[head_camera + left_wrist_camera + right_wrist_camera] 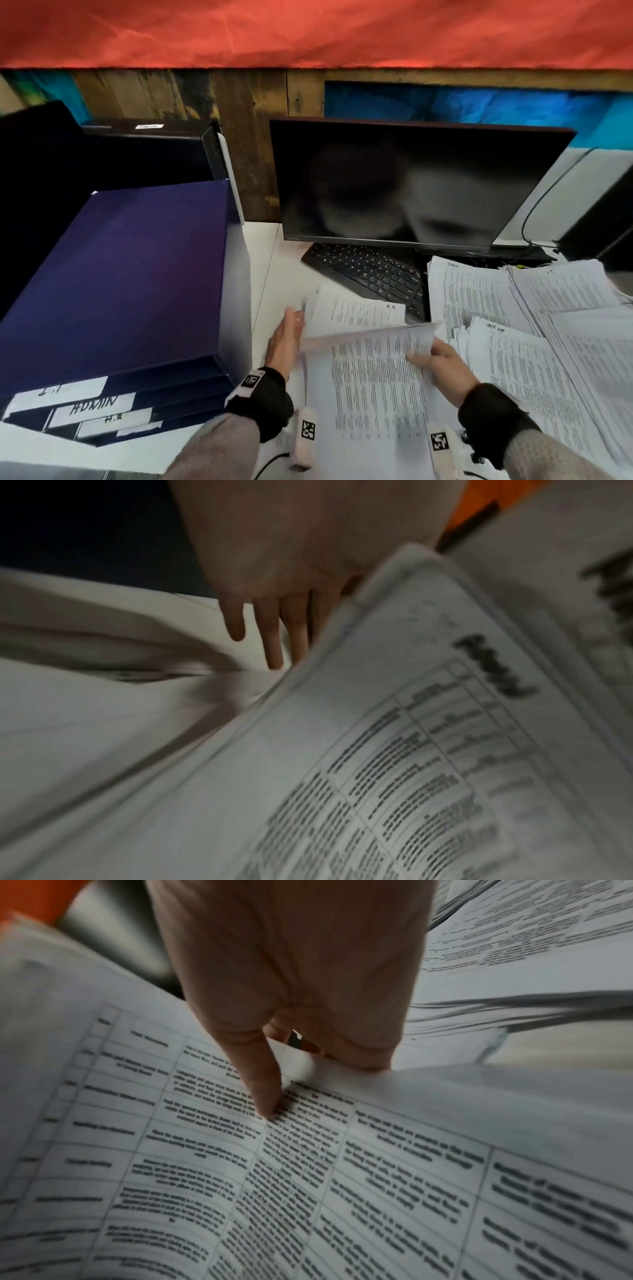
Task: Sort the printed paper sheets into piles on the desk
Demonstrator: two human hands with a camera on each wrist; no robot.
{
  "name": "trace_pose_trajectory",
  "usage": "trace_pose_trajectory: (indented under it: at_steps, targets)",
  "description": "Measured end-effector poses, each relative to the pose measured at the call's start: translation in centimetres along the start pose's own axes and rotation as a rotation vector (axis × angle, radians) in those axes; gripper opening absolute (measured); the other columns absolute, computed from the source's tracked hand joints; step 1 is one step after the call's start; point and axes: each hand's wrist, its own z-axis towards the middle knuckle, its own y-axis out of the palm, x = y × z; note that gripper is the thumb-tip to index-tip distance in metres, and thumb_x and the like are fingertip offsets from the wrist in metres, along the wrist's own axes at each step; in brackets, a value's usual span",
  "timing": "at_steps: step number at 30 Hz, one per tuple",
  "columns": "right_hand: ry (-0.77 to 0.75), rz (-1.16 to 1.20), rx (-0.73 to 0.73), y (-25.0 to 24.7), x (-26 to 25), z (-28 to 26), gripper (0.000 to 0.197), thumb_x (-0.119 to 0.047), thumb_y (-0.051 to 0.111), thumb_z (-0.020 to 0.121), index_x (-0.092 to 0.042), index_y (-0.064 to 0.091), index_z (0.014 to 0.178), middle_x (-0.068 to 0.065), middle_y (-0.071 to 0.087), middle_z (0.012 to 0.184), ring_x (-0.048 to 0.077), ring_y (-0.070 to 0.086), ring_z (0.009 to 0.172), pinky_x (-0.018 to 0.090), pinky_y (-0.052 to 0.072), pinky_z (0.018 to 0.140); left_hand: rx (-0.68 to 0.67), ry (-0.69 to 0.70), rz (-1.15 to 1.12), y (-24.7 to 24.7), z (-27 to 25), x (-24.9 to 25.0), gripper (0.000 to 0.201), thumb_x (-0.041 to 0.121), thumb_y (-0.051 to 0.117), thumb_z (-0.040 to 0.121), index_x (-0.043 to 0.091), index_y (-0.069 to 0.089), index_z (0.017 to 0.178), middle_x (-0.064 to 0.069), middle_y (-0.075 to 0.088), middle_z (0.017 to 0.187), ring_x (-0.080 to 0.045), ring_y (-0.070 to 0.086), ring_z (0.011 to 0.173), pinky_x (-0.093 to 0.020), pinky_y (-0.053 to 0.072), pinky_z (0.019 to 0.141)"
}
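White desk [270, 260] in front of me, crowded with a dark monitor [411, 181], keyboard [370, 270] and paper piles [513, 308]. My right hand [445, 363] pinches the far edge of a printed sheet [370, 377], forefinger [263, 1085] straight on top, lifting it off the near pile. My left hand [286, 339] lies flat beside it, fingers [274, 642] straight, holding nothing.

On the desk [263, 260], the tray stack [116, 274] stands at 9 o'clock. The monitor [411, 185] stands at 12 o'clock, with the keyboard [366, 270] before it. The held sheets [370, 380] lie at 6 o'clock, between the left hand [284, 342] and the right hand [445, 363]. The paper piles [513, 308] lie at 3 o'clock, partly over the keyboard's right end.
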Motion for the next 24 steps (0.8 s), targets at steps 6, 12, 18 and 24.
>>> trace_pose_trajectory:
  at_steps: [6,12,18,24]
  targets:
    - [-0.232,0.285,0.141,1.6,-5.9,-0.8,0.019,0.010,0.052,0.089,-0.008,0.059,0.091,0.013,0.070,0.099,0.027,0.067,0.098,0.031,0.055,0.077,-0.067,0.251,-0.130,1.8,-2.9,7.4,0.046,0.068,0.046,0.081,0.038,0.051,0.115,0.011,0.066,0.106,-0.010,0.062,0.101,-0.029,0.049,0.082]
    - [-0.389,0.298,0.112,4.8,-7.1,-2.6,0.029,0.002,0.064,0.081,-0.005,0.062,0.109,0.008,0.069,0.110,0.023,0.065,0.104,0.039,0.050,0.090,0.262,0.579,0.085,4.1,-4.3,7.9,0.032,0.018,0.050,0.096,0.029,0.034,0.121,0.017,0.046,0.123,0.013,0.047,0.105,0.003,0.035,0.079]
    - [-0.371,0.148,0.148,6.4,-5.0,-2.8,0.033,0.000,0.071,0.078,-0.012,0.054,0.103,-0.010,0.069,0.088,0.004,0.067,0.083,0.019,0.052,0.070,0.270,0.463,0.107,4.3,-3.3,4.5,0.033,0.019,0.047,0.096,0.031,0.030,0.121,0.001,0.051,0.127,-0.017,0.052,0.115,-0.022,0.044,0.089]
    - [-0.336,0.279,0.275,6.7,-6.0,-0.8,0.035,-0.009,0.062,0.086,-0.016,0.045,0.116,-0.001,0.060,0.108,0.013,0.060,0.095,0.027,0.049,0.075,0.225,0.345,0.097,3.3,-1.2,3.9,0.040,0.020,0.052,0.094,0.039,0.028,0.119,-0.002,0.057,0.116,-0.013,0.060,0.088,-0.028,0.051,0.074]
